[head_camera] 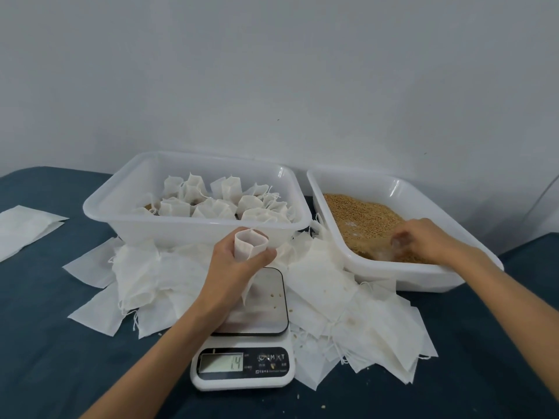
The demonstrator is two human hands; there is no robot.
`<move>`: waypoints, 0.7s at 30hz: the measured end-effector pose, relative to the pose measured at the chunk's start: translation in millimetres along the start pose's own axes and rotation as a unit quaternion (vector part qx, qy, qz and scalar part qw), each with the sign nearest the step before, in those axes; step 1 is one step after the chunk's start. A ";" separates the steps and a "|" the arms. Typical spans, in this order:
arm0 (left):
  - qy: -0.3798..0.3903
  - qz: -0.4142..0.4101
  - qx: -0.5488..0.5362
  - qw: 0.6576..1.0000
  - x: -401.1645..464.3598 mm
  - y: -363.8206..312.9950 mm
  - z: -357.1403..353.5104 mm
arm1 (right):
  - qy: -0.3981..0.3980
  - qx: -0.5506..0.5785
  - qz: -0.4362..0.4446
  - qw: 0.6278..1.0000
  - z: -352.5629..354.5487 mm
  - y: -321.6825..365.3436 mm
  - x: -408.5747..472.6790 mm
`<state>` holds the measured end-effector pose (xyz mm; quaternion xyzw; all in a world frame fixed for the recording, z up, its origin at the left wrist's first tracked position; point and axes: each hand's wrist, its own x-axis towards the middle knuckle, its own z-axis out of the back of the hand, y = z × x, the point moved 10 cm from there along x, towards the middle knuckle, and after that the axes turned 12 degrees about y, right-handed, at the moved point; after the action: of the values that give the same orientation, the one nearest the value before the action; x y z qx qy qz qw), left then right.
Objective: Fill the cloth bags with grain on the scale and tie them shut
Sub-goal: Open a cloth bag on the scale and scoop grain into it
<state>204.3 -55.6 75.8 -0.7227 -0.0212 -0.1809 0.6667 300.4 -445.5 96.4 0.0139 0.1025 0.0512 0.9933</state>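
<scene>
My left hand point(233, 267) grips a small white cloth bag point(249, 246) upright with its mouth open, held over the steel plate of the white scale point(266, 300). The scale's display point(222, 362) shows 14. My right hand point(429, 240) reaches into the right white tub point(378, 273) of brown grain point(360, 216), its fingers curled round a clear scoop or cup point(399, 241) that is blurred. A few grains lie on the scale plate.
A left white tub point(127, 216) at the back holds several filled, tied bags point(217, 201). Empty flat bags lie heaped left point(136, 273) and right point(372, 322) of the scale. More flat bags point(24, 228) sit at the far left on the dark blue table.
</scene>
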 end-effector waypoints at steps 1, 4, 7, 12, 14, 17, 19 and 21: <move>-0.001 0.001 0.000 1.000 0.0 -0.1 0.4 | -0.009 0.009 -0.011 1.000 1.9 -8.1 -0.3; -0.004 0.001 -0.001 1.000 0.3 1.1 1.8 | -0.031 -0.003 -0.041 0.999 7.6 -29.9 -1.8; -0.003 0.000 -0.001 1.000 0.6 3.1 1.3 | -0.066 -0.006 -0.062 0.996 14.6 -45.3 -5.4; -0.002 -0.010 0.006 1.000 0.7 2.0 -0.6 | -0.093 0.066 -0.069 0.991 19.4 -56.6 -10.6; -0.001 -0.012 0.005 1.000 0.9 2.1 -0.9 | -0.101 0.101 -0.056 0.988 25.2 -51.4 -14.3; 0.000 -0.016 0.001 1.000 1.8 1.8 -0.7 | -0.112 0.123 -0.023 0.986 32.6 -28.7 -21.8; 0.000 -0.016 0.001 1.000 1.8 1.9 -0.9 | -0.119 0.145 0.015 0.982 36.4 -5.0 -27.3; 0.004 -0.017 0.003 1.000 1.7 2.7 -2.2 | -0.121 0.174 0.060 0.976 38.6 22.8 -32.0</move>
<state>206.0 -58.3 73.8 -0.7197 -0.0312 -0.1947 0.6657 274.8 -426.8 141.5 0.1986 -0.0119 0.0898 0.9759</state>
